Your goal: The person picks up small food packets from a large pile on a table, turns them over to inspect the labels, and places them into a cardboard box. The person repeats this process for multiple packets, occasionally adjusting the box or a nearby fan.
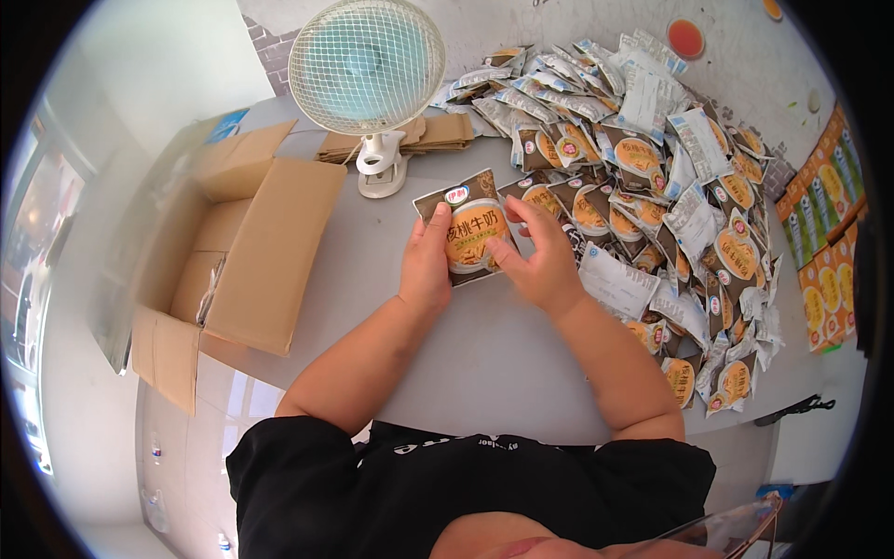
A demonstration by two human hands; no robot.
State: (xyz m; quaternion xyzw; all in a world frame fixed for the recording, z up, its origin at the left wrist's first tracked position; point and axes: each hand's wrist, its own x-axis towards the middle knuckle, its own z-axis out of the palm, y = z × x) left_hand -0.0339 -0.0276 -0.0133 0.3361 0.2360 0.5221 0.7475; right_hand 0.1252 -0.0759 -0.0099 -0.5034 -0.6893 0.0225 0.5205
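A brown and orange milk pouch point(475, 234), printed with a bowl and writing, is held tilted above the grey table. My left hand point(427, 258) grips its left edge, thumb on the front. On the other side, my right hand point(541, 255) has its thumb over the lower right of the front and its bent fingers by the right edge. Close to the right hand lies a big heap of similar pouches point(590, 209), some showing their white backs. An open cardboard box point(269, 258) stands to the left, with a pouch edge point(211, 290) visible inside.
A clip-on fan point(367, 66) stands at the back beside flattened cardboard point(440, 133). Orange and green printed cartons point(827, 189) are at the far right. A black cord or strap point(796, 410) lies by the table's right edge. The box's flaps spread outward over the grey table point(461, 377).
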